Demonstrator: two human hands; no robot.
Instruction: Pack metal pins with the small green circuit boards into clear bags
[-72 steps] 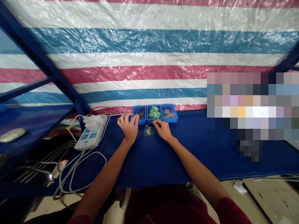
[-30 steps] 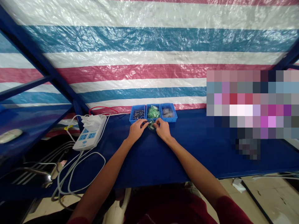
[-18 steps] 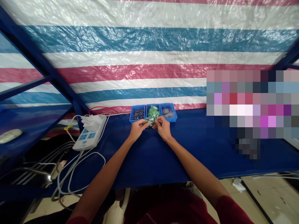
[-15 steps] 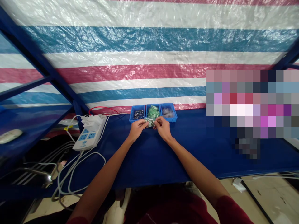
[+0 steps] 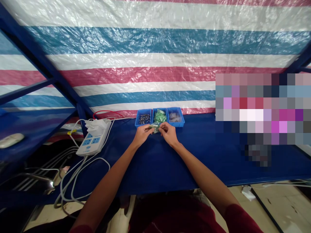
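My left hand [image 5: 141, 135] and my right hand [image 5: 169, 133] meet over the blue table, both pinching a small clear plastic bag [image 5: 155, 127] with green and dark bits inside. The bag is held just above the table, right in front of three small blue bins. The left bin [image 5: 143, 118] holds dark metal screws, the middle bin [image 5: 159, 116] holds green packets, and the right bin [image 5: 176, 116] holds clear bags.
A white power strip [image 5: 93, 141] with grey cables [image 5: 80, 174] lies on the table's left part. A red wire [image 5: 107, 113] loops behind it. A striped tarp [image 5: 155, 64] closes the back. The blue table [image 5: 170, 161] ends near my body.
My left hand left the screw bin and joined the right hand. The small bag, flat on the table before, is lifted and pinched between both hands.
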